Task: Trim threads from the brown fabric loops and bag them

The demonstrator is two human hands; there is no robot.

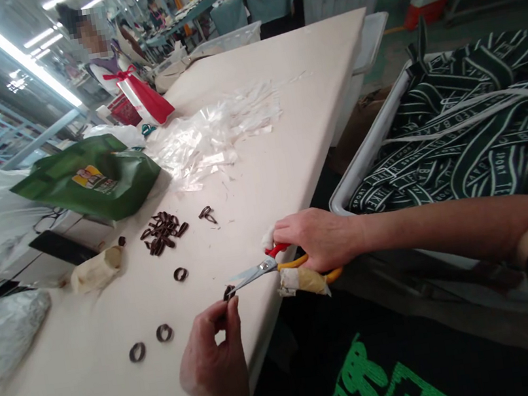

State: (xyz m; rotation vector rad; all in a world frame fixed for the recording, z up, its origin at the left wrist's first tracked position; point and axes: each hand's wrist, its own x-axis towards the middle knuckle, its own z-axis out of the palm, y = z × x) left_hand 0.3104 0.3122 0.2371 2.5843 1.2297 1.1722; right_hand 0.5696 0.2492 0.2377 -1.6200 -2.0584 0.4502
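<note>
The left hand [217, 364] is pinching a small dark loop [229, 291] between thumb and fingertips, just over the near edge of the surface [290, 174]. The scissors [259, 270] are touching their tips to that loop from the right. The right hand [317, 239] is gripping the taped handles, with its fingers closed through them.

The blade tips are working right beside the left fingertips, so a slip could nick a finger. The loop is tiny, so a loose pinch could drop it off the edge.

Left of the left hand, two rings [164, 333] are lying flat. Beyond it, a bag [87, 181], a pile [163, 229] of loops and clear sleeves [214, 132] are sitting on the pale surface. Right of the right hand, a bin [367, 156] is holding striped straps [473, 133]. Far beyond, another person [105, 63] is working in a brightly lit workshop.
</note>
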